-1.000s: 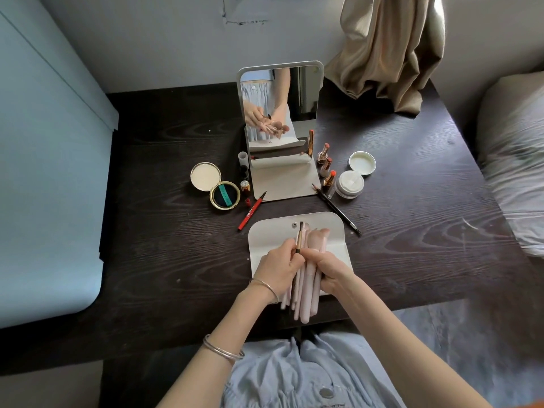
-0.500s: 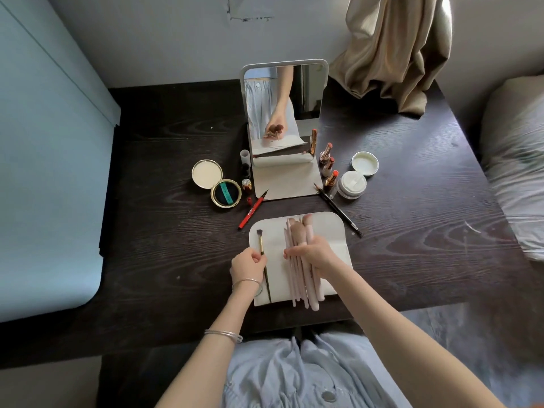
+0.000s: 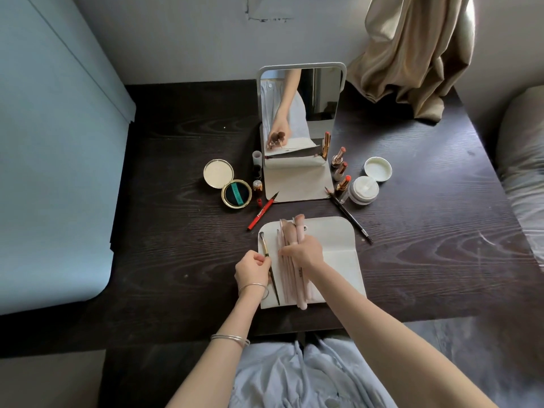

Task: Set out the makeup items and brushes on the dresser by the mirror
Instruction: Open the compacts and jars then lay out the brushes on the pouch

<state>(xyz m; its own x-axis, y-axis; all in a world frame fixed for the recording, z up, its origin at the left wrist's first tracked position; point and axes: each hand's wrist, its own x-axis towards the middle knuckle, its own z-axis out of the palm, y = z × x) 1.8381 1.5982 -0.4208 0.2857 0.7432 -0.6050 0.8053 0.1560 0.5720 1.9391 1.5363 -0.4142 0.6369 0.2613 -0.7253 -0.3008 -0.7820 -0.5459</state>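
A white brush pouch (image 3: 338, 254) lies open on the dark dresser (image 3: 176, 254) in front of the standing mirror (image 3: 300, 113). My left hand (image 3: 251, 267) pinches a thin dark-handled brush (image 3: 269, 267) that lies along the pouch's left edge. My right hand (image 3: 303, 251) grips a bundle of several pink brushes (image 3: 291, 278), their tips resting on the pouch. Around the mirror lie an open gold compact (image 3: 226, 184), a red liner pen (image 3: 262, 214), three lipsticks (image 3: 340, 169), a black brow pencil (image 3: 348, 214) and an open cream jar (image 3: 363, 189) with its lid (image 3: 377, 169).
A small bottle (image 3: 257, 156) and a tiny vial (image 3: 257, 185) stand left of the mirror base. A beige curtain (image 3: 412, 54) hangs onto the dresser's back right corner. A bed (image 3: 524, 172) borders the right side; a pale blue panel (image 3: 53, 172) borders the left.
My left hand drew the thin dark brush out of the bundle and moved it left, down onto the pouch's left edge. My right hand lowered the pink bundle onto the pouch.
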